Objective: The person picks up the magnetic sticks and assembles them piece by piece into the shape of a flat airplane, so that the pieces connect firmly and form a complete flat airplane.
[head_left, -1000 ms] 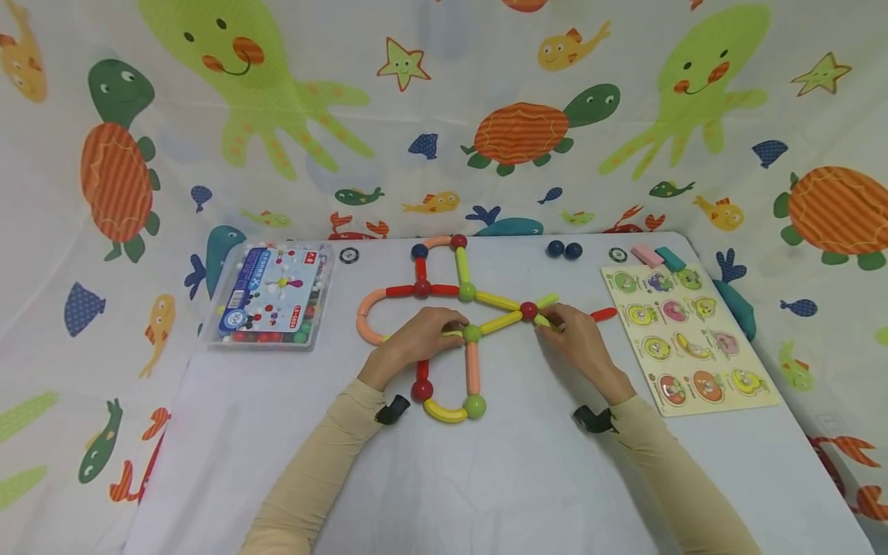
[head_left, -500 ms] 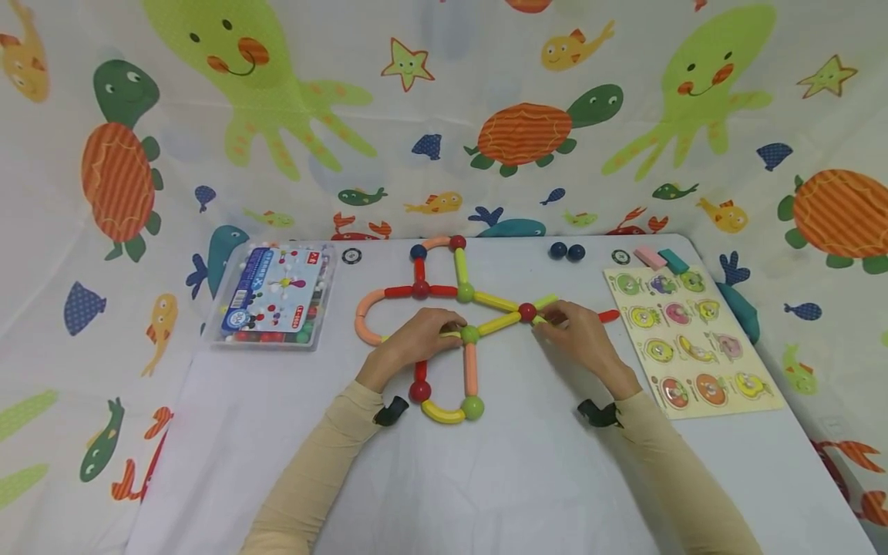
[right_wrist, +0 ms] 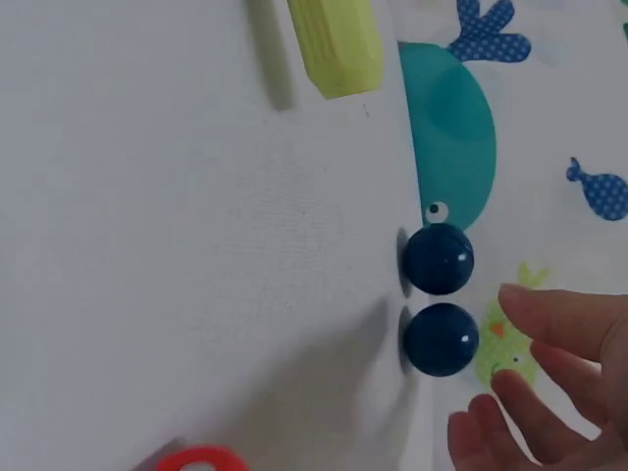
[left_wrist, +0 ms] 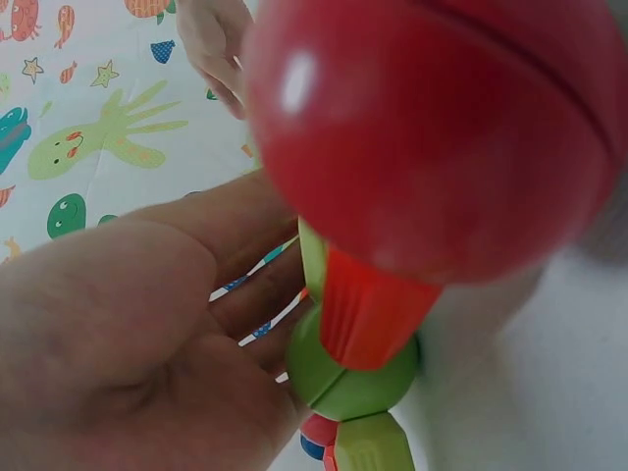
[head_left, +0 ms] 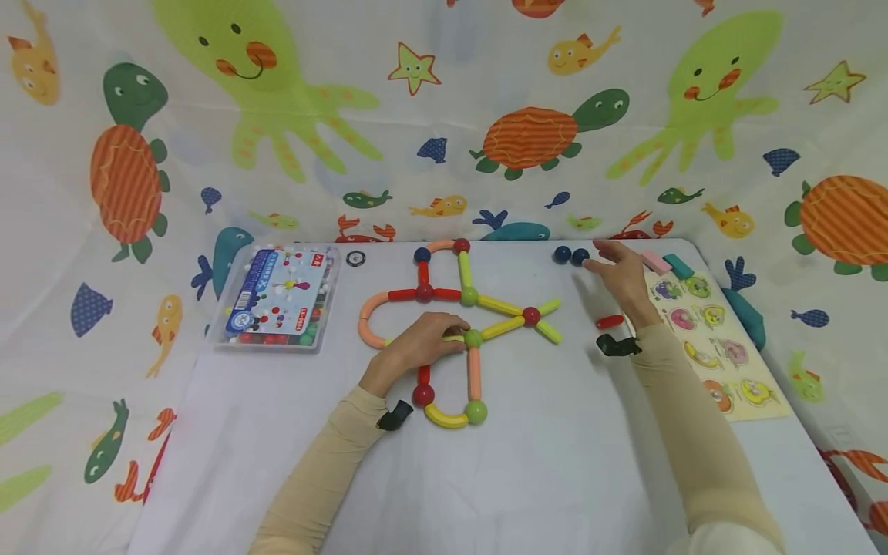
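Note:
A flat figure of magnetic rods and balls lies on the table. My left hand (head_left: 422, 344) pinches its yellow-green rod (head_left: 454, 338) beside a green ball (head_left: 473, 338). The left wrist view has a large red ball (left_wrist: 442, 128) close to the lens, partly covering the joint. At the figure's right end, two short yellow-green rods (head_left: 549, 331) fork from a red ball (head_left: 530, 316). My right hand (head_left: 622, 279) reaches to the back right with fingers spread and nothing held. Its fingertips are beside two dark blue balls (right_wrist: 441, 340), which stand side by side.
A clear lidded box (head_left: 274, 299) of parts sits at the back left. Under the right forearm lie a red rod (head_left: 610, 321) and a wooden fruit puzzle board (head_left: 752, 366). Pink (head_left: 655, 262) and teal blocks (head_left: 678, 267) lie behind the board. A patterned cloth hangs along the table's back.
My right hand has left the forked short rods at the figure's right end and moved back and right to the dark blue balls. The left hand stays at the same rod.

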A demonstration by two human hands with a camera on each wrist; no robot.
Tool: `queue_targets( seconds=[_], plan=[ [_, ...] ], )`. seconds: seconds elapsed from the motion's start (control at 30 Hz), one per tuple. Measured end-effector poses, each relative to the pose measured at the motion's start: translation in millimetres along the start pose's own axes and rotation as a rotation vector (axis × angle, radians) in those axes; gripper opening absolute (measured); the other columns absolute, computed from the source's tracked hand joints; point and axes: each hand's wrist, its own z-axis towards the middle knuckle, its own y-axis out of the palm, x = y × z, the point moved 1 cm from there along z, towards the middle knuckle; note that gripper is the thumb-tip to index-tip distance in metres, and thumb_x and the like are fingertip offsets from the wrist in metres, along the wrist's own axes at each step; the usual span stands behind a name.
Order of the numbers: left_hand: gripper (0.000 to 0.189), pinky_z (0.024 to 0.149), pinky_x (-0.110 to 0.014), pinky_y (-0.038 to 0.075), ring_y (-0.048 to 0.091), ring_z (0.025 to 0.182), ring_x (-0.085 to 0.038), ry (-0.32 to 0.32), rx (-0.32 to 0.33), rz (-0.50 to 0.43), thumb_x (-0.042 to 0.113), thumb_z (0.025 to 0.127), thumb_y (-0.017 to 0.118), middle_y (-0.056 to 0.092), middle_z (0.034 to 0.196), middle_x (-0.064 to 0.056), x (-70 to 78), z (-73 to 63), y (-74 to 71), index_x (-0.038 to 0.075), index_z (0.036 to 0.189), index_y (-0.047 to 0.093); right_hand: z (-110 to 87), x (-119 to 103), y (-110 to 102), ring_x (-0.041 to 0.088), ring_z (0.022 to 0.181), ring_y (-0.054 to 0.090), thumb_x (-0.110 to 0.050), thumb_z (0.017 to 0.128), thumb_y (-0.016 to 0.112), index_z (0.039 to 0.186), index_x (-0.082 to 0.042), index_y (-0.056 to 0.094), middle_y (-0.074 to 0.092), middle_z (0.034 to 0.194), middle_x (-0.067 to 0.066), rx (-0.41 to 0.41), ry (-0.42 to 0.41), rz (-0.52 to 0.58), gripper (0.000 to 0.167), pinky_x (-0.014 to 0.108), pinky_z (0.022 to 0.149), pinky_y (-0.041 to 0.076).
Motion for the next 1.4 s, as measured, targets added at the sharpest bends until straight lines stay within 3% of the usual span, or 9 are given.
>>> queue_targets(
  seconds=[0.2, 0.4, 0.73, 1.0, 1.13, 1.33, 1.4],
  plan=[
    [0.04, 0.1, -0.034, 0.053, 0.063, 0.107, -0.017, -0.001, -0.003, 0.012, 0.016, 0.095, 0.072, 0.07, 0.118, -0.003, 1.5, 0.4, 1.6, 0.01, 0.133, 0.065, 16.6, 4, 3, 0.034, 0.147, 0.037, -0.024, 0.096, 0.071, 0.152, -0.015, 0.046, 0.042, 0.159, 0.014, -0.036, 0.077, 0.003, 0.062, 0.053, 0.12, 0.033],
    [0.04, 0.101, -0.034, 0.053, 0.063, 0.108, -0.017, 0.005, -0.01, -0.001, 0.017, 0.094, 0.073, 0.07, 0.119, -0.003, 0.5, 1.7, 4.9, 0.01, 0.133, 0.065, 21.4, 10, 7, 0.034, 0.138, 0.047, -0.022, 0.096, 0.071, 0.148, -0.013, 0.051, 0.051, 0.151, 0.017, -0.044, 0.128, -0.036, 0.057, 0.051, 0.117, 0.037],
    [0.04, 0.1, -0.034, 0.053, 0.063, 0.106, -0.016, -0.008, -0.006, -0.002, 0.018, 0.095, 0.073, 0.07, 0.117, -0.002, 0.1, 0.7, 7.2, 0.011, 0.133, 0.065, 14.0, 15, 8, 0.034, 0.134, 0.048, -0.027, 0.098, 0.069, 0.148, -0.01, 0.049, 0.051, 0.149, 0.018, -0.035, 0.128, -0.046, 0.057, 0.05, 0.116, 0.038],
    [0.039, 0.099, -0.034, 0.053, 0.063, 0.106, -0.016, -0.009, 0.012, 0.003, 0.017, 0.095, 0.073, 0.07, 0.117, -0.002, -1.5, -0.6, 6.4, 0.011, 0.133, 0.065, -13.0, 11, 3, 0.032, 0.138, 0.048, -0.045, 0.094, 0.07, 0.149, -0.017, 0.051, 0.054, 0.148, 0.013, -0.127, -0.023, -0.026, 0.065, 0.054, 0.118, 0.036],
    [0.04, 0.1, -0.034, 0.053, 0.063, 0.106, -0.016, -0.017, 0.013, 0.003, 0.017, 0.095, 0.073, 0.07, 0.117, -0.002, -2.3, -0.6, 5.5, 0.011, 0.133, 0.065, -30.2, 12, 3, 0.03, 0.137, 0.049, -0.049, 0.093, 0.07, 0.147, -0.02, 0.052, 0.057, 0.145, 0.011, -0.187, -0.036, -0.053, 0.064, 0.053, 0.117, 0.035],
    [0.039, 0.099, -0.034, 0.053, 0.063, 0.106, -0.016, -0.019, 0.016, 0.004, 0.017, 0.095, 0.073, 0.071, 0.116, -0.002, -2.0, -0.3, 3.2, 0.011, 0.133, 0.065, -44.7, 22, 12, 0.03, 0.131, 0.053, -0.045, 0.096, 0.067, 0.145, -0.019, 0.055, 0.059, 0.142, 0.01, -0.244, -0.105, -0.139, 0.056, 0.041, 0.095, 0.049],
    [0.039, 0.099, -0.034, 0.053, 0.063, 0.105, -0.017, -0.015, 0.018, 0.006, 0.016, 0.094, 0.073, 0.071, 0.116, -0.002, -1.1, -0.5, 1.9, 0.011, 0.132, 0.066, -46.5, 26, 15, 0.031, 0.129, 0.054, -0.042, 0.098, 0.066, 0.144, -0.016, 0.056, 0.059, 0.141, 0.012, -0.255, -0.138, -0.153, 0.054, 0.04, 0.095, 0.051]
  ],
)
